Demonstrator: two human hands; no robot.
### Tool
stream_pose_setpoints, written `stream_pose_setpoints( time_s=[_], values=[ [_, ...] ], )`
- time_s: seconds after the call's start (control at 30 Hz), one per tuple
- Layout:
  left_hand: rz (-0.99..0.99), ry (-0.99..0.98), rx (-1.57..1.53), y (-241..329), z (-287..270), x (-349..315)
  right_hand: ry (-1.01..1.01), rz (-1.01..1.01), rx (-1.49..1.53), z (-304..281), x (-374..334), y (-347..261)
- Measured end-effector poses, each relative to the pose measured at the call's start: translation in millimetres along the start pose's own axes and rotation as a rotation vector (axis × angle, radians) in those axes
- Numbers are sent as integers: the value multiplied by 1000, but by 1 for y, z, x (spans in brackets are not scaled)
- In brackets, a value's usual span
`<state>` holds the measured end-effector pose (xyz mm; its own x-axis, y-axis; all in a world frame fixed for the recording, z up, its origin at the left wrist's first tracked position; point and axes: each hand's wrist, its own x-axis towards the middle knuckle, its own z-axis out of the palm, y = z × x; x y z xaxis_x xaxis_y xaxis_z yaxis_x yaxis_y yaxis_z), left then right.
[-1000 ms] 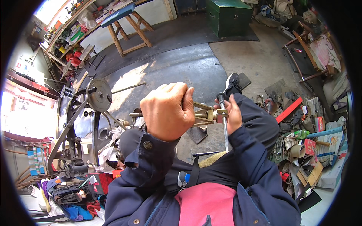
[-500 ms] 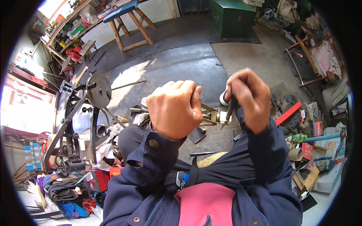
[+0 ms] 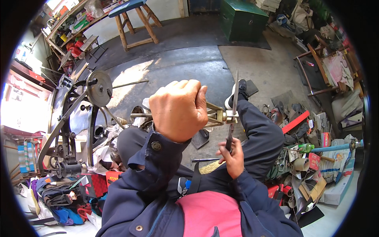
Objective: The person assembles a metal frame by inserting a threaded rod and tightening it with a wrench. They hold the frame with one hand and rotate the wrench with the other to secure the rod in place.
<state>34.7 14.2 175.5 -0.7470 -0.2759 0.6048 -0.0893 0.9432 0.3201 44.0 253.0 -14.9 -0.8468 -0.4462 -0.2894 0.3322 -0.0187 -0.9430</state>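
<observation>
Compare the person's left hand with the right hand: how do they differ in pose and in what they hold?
The left hand is raised and clenched in a fist on the brass-coloured tool; the right hand sits lower. The left hand shows its back; the right hand pinches the long thin blade by its lower end. Both wear dark blue sleeves.

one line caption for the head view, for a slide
Seated person's left hand grips a metal fixture while the right hand holds a long thin blade upright against it.

Jacket: dark navy, long sleeves, round metal snap buttons at cuff and front | Under-layer: pink | Trousers: dark | Shoe: black, white sole | Hands: bare, ungloved
</observation>
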Motion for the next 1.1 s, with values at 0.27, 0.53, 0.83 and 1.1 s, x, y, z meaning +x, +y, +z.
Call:
stream_pose_setpoints(
  time_s=[0.27, 0.53, 0.83, 1.1],
  values=[
    [31, 24, -15, 2, 3, -1, -272, 108, 120, -26, 164, -16],
    [68, 14, -3, 2, 3, 0, -401, -93, 381, -8, 196, -160],
    [59, 14, -48, 7, 11, 5, -350, -578, -309, 21, 25, -204],
    [30, 23, -61, 2, 8, 0, -1, -860, -617, 22, -31, -73]
  ],
)
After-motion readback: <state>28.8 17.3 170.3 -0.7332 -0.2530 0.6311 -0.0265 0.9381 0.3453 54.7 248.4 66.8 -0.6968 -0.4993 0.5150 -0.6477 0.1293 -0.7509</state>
